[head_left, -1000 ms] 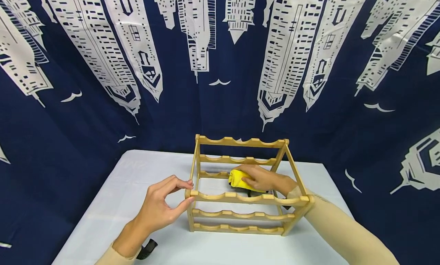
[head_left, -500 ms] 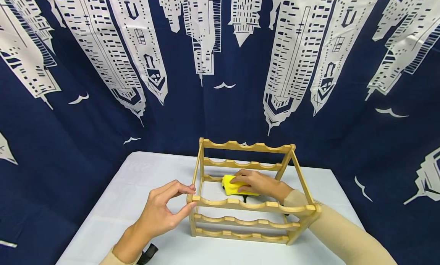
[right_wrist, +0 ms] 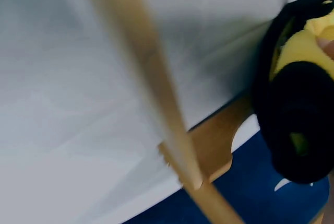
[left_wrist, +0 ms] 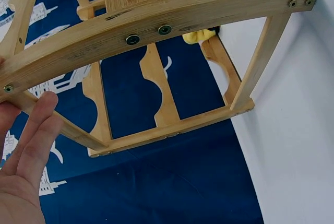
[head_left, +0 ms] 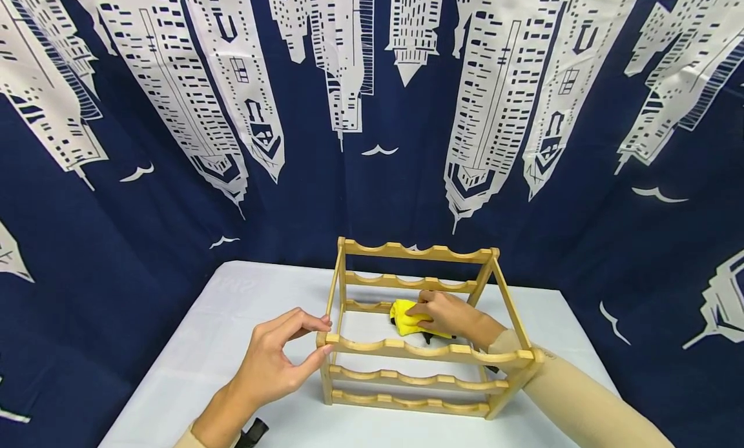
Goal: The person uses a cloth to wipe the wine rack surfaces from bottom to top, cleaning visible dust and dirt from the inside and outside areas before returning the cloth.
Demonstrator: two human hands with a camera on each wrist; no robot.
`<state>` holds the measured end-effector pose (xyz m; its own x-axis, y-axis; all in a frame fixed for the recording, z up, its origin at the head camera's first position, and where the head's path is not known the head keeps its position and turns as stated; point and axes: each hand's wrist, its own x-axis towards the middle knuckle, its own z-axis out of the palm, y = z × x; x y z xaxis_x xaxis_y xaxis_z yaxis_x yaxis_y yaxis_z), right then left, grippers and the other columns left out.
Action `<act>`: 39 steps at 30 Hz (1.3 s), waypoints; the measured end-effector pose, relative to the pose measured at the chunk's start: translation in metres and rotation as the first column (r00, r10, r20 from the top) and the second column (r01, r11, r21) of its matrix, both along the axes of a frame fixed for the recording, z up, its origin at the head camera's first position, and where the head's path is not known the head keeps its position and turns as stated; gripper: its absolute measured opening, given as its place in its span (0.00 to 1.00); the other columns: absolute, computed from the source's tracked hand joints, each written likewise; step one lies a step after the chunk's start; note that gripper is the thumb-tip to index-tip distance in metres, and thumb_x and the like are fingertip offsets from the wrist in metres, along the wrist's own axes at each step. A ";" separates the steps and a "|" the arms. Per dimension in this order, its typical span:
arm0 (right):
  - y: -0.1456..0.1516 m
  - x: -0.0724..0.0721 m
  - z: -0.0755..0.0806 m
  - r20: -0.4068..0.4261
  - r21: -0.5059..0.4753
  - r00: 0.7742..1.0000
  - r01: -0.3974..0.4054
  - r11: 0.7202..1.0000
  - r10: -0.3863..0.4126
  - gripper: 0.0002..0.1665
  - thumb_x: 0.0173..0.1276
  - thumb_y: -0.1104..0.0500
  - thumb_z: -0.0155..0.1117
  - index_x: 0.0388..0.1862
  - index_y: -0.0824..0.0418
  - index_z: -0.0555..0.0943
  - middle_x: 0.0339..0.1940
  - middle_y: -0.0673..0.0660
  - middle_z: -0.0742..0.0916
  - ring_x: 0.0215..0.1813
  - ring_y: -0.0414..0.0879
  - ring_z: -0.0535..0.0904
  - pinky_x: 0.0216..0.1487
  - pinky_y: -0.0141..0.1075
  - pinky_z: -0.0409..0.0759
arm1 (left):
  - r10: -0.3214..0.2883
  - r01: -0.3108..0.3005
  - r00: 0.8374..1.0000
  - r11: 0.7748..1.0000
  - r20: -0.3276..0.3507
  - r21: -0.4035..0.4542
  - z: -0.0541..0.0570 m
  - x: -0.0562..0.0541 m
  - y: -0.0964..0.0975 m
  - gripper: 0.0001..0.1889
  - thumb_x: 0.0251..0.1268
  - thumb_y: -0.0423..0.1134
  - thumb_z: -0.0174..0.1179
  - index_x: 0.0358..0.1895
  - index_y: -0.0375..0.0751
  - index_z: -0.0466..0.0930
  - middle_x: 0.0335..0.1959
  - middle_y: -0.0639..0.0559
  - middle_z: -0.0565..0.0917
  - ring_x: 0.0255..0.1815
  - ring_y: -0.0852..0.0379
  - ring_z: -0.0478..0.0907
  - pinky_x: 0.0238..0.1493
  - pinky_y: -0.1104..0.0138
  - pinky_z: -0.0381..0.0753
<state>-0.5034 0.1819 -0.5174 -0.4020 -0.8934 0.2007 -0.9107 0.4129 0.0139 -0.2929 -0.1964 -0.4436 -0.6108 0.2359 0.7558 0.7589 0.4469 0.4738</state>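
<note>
A light wooden rack (head_left: 401, 348) with scalloped bars, like a wine rack, stands on the white table. My left hand (head_left: 273, 357) pinches its front left top corner between thumb and fingers; in the left wrist view, fingers (left_wrist: 34, 151) show beside the end piece (left_wrist: 209, 6). Inside the rack, low over the tabletop, my right hand (head_left: 447, 314) grips a bunched yellow cloth (head_left: 403, 317) with black parts. The right wrist view shows the cloth's yellow folds (right_wrist: 297, 51) and a thick black rounded piece (right_wrist: 300, 122), with only a bit of finger visible.
The white table (head_left: 232, 319) extends around the rack. Behind it hangs a dark blue curtain (head_left: 302, 203) printed with white buildings and birds. Rack bars surround the right forearm (head_left: 581, 390), which passes over the rack's right side. A black strap (head_left: 252, 432) is at the left wrist.
Inside the rack, my right hand has moved the yellow cloth left, then back right, and its folds have shifted. The left hand stays at the rack's corner. The head view has shifted slightly.
</note>
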 end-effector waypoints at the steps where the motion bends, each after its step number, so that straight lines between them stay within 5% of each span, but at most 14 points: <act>1: 0.004 0.001 0.000 -0.018 0.006 1.000 0.001 1.000 -0.001 0.20 0.73 0.59 0.88 0.62 0.53 0.97 0.44 0.54 0.89 0.41 0.43 0.88 0.42 0.24 0.88 | 0.002 -0.002 1.000 1.000 -0.001 -0.001 0.000 0.001 0.000 0.21 0.58 0.24 0.85 0.51 0.47 0.92 0.46 0.55 0.95 0.56 0.51 0.99 0.61 0.72 0.94; 6: 0.023 0.008 0.007 -0.061 -0.008 0.998 0.020 1.000 -0.020 0.20 0.65 0.64 0.91 0.56 0.54 0.97 0.39 0.53 0.88 0.37 0.42 0.87 0.37 0.27 0.88 | 0.021 -0.021 1.000 1.000 0.008 -0.007 -0.001 0.002 0.002 0.21 0.59 0.25 0.86 0.52 0.48 0.92 0.46 0.57 0.95 0.56 0.51 0.99 0.63 0.74 0.92; 10: 0.026 0.012 0.016 -0.041 -0.100 0.998 -0.052 0.994 0.048 0.21 0.64 0.65 0.91 0.55 0.56 0.97 0.43 0.54 0.93 0.40 0.44 0.91 0.41 0.30 0.93 | 0.049 -0.049 0.999 0.998 0.009 -0.026 0.001 0.003 0.002 0.21 0.60 0.27 0.86 0.52 0.50 0.91 0.47 0.60 0.96 0.57 0.52 0.98 0.70 0.76 0.88; 15: 0.008 0.012 0.030 -0.089 -0.255 0.976 -0.215 0.943 0.198 0.25 0.69 0.63 0.90 0.64 0.55 0.95 0.52 0.56 0.95 0.47 0.45 0.92 0.48 0.28 0.93 | 0.061 -0.060 0.998 0.998 0.018 -0.030 0.003 0.005 -0.001 0.22 0.59 0.27 0.86 0.52 0.53 0.91 0.46 0.62 0.95 0.59 0.50 0.98 0.74 0.77 0.85; 19: -0.001 0.009 0.037 -0.189 -0.335 0.951 -0.295 0.895 0.244 0.34 0.60 0.66 0.94 0.66 0.55 0.94 0.52 0.57 0.95 0.47 0.46 0.92 0.48 0.28 0.94 | 0.042 -0.041 0.999 0.999 0.030 -0.034 0.005 0.005 0.000 0.22 0.60 0.28 0.87 0.52 0.53 0.91 0.45 0.65 0.95 0.60 0.50 0.98 0.74 0.77 0.85; 22: -0.006 0.006 0.041 -0.237 -0.354 0.943 -0.308 0.883 0.234 0.37 0.57 0.67 0.95 0.67 0.54 0.94 0.53 0.58 0.94 0.46 0.46 0.93 0.47 0.29 0.94 | 0.033 -0.032 0.999 0.999 0.035 -0.035 0.006 0.005 0.001 0.21 0.61 0.28 0.87 0.52 0.53 0.91 0.46 0.65 0.95 0.60 0.50 0.98 0.74 0.76 0.85; 31: -0.019 -0.002 0.031 -0.231 -0.366 0.964 -0.211 0.906 0.131 0.29 0.62 0.65 0.93 0.63 0.55 0.96 0.49 0.58 0.89 0.37 0.42 0.89 0.38 0.22 0.88 | 0.019 -0.017 0.999 0.999 0.035 -0.049 0.010 0.005 0.004 0.20 0.61 0.27 0.86 0.51 0.51 0.91 0.45 0.64 0.94 0.59 0.48 0.98 0.75 0.76 0.85; 39: -0.012 -0.001 0.024 -0.362 -0.369 0.930 -0.197 0.908 0.055 0.31 0.53 0.68 0.97 0.57 0.56 0.98 0.44 0.57 0.86 0.35 0.42 0.85 0.33 0.24 0.86 | 0.024 -0.022 0.998 0.999 0.049 -0.049 0.010 0.006 -0.001 0.22 0.61 0.27 0.86 0.52 0.53 0.91 0.47 0.64 0.95 0.60 0.49 0.98 0.75 0.76 0.85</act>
<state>-0.5039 0.1704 -0.4937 -0.1361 -0.7504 0.6468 -0.9243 0.3312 0.1897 -0.2873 -0.1974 -0.4335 -0.6532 0.2568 0.7123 0.7240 0.4874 0.4882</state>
